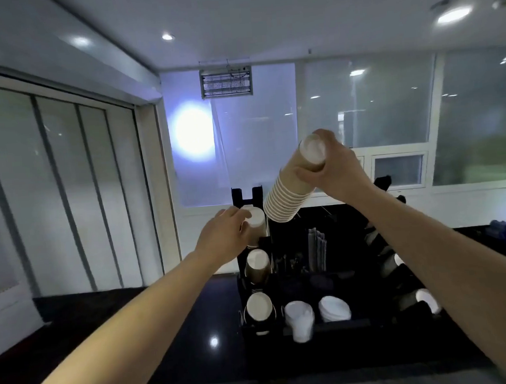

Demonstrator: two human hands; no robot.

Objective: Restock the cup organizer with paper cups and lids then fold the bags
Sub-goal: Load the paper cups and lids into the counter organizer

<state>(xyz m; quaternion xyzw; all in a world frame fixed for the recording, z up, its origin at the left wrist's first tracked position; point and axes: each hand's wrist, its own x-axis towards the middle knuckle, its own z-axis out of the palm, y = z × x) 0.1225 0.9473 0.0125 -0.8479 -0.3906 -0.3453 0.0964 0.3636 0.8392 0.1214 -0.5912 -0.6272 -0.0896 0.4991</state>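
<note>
Brown cup stack (pixel 290 185), gripped by our right hand (pixel 333 167), tilts mouth-down-left toward the organizer (pixel 307 281); left hand (pixel 225 236) cups the top-slot cup (pixel 255 223).

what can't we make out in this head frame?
- Top cup slot: left hand covers it; grip unclear.
- Cup stack: exact count unreadable, the right hand wraps its closed end.
- Organizer right column: right forearm hides it.
- Middle compartment items: too dark.
- Bags: none identifiable.
- Lids: blurred, count unclear.
</note>
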